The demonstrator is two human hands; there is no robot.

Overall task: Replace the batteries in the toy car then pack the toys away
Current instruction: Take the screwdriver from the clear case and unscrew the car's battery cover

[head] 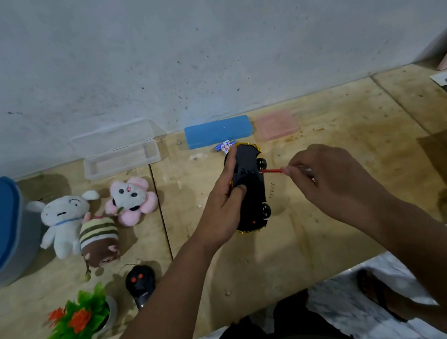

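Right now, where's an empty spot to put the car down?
Bare table lies right of the toy car, below the pink case. Also bare: between the remote and the left hand. Plush toys crowd the left.

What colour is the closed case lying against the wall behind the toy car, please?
The closed case is light blue, seen in the head view.

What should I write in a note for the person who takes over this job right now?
Left hand grips the toy car, upside down above the table.
Right hand pinches a red screwdriver, tip at the car's underside.
New batteries lie beside the blue case.
Done: nothing visibly finished; the battery cover looks still closed.
Left: open the cover, swap batteries, close it, then pack the plush toys, the remote and the car.
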